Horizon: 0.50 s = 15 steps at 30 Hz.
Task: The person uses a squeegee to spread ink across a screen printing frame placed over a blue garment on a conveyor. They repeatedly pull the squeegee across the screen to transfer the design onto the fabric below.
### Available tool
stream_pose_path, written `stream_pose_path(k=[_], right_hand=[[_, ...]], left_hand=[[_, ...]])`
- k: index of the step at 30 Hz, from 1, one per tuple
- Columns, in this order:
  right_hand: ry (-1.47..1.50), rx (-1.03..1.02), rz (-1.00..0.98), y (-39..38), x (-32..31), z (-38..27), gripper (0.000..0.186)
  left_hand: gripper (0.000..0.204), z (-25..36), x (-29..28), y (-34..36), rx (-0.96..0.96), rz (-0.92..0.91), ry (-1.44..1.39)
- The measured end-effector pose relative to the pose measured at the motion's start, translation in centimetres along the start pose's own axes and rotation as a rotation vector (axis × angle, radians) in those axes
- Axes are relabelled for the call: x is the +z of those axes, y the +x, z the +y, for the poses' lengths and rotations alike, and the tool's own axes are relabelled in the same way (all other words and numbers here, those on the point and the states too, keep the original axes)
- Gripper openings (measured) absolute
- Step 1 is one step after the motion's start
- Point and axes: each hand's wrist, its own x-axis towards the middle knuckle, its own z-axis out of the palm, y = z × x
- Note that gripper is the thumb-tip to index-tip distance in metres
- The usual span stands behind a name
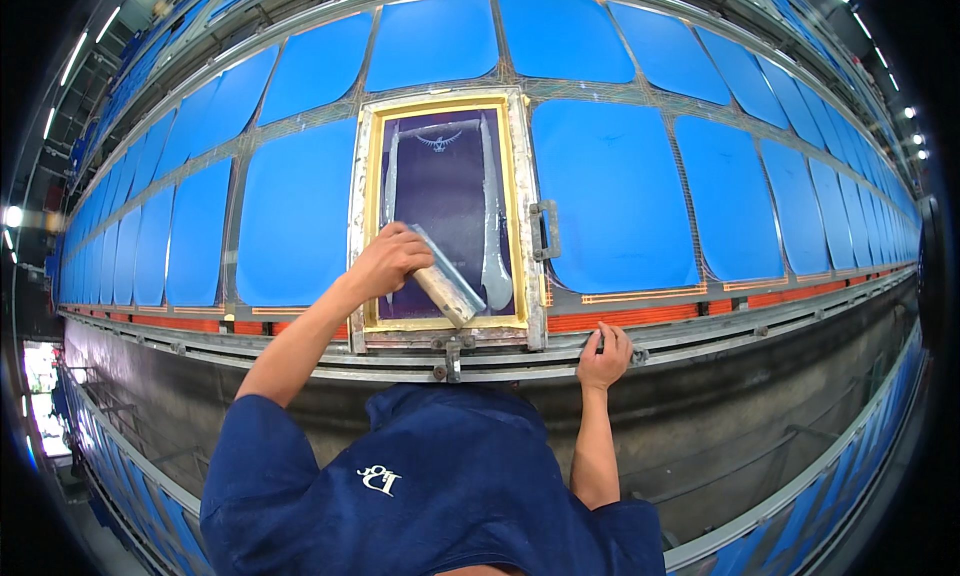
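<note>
My left hand [391,259] is closed around the upper end of a squeegee [446,293] with a worn wooden handle and a clear, shiny blade. It slants over the lower half of a screen printing frame [535,176]. The purple mesh [440,191] has pale ink streaks down both sides and a small light winged design near the far end. Yellow tape lines the frame's inner edge. My right hand [606,357] is at the metal rail to the right of the frame, its fingers loosely bent and apart from the thumb, with nothing visible in it.
Blue sheets [615,196] with rounded corners lie in two rows along the long table. A metal rail [700,329] runs along its near edge, with a clamp [453,359] below the frame. A handle [545,230] juts from the frame's right side. Another table [800,521] stands behind me.
</note>
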Motion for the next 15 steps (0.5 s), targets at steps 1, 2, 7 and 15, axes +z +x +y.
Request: stream_pose_path(k=[1, 2, 7, 15], right_hand=[[0.002, 0.01, 0.0, -0.1, -0.1, 0.0, 0.016], [0.002, 0.021, 0.001, -0.1, 0.0, -0.1, 0.016], [-0.007, 0.042, -0.008, -0.3, 0.1, 0.2, 0.016], [-0.008, 0.058, -0.038, -0.6, 0.2, -0.1, 0.015]], left_hand=[[0.028, -0.4, 0.1, 1.8, 0.083, -0.01, -0.021], [0.031, -0.7, 0.4, 3.8, 0.143, -0.049, -0.056], [0.036, -1.3, 4.8, 11.7, 0.437, -0.168, -0.138], [0.018, -3.7, 4.1, 9.3, 0.445, -0.297, -0.104]])
